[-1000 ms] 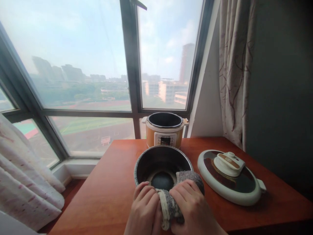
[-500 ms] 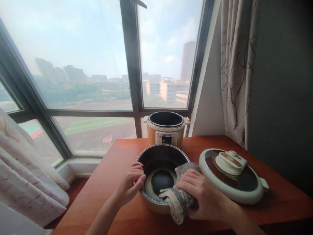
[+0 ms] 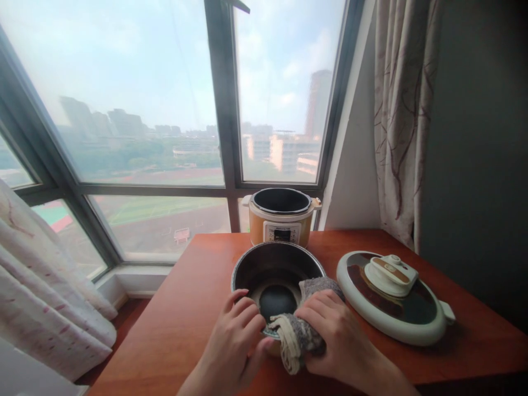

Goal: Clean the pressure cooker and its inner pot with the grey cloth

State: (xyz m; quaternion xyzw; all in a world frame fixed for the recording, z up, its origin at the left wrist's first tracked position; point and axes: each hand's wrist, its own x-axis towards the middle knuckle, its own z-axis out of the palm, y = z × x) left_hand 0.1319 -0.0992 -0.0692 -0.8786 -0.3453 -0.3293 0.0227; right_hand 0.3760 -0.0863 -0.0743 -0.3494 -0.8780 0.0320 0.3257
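A dark metal inner pot (image 3: 272, 269) stands on the wooden table (image 3: 193, 308) in front of me. My left hand (image 3: 237, 338) grips the pot's near rim on the left side. My right hand (image 3: 334, 335) presses a folded grey cloth (image 3: 303, 324) over the near right rim, with part of the cloth hanging outside the pot.
An orange-and-white cooker body (image 3: 281, 218) stands open at the table's far edge by the window. Its round lid (image 3: 394, 297) lies flat to the right of the pot. Curtains hang at the left (image 3: 45, 297) and the right (image 3: 398, 121).
My left hand went from beside the cloth to the pot's left rim, then came back along the near rim. The cloth and my right hand shifted slightly on the right rim.
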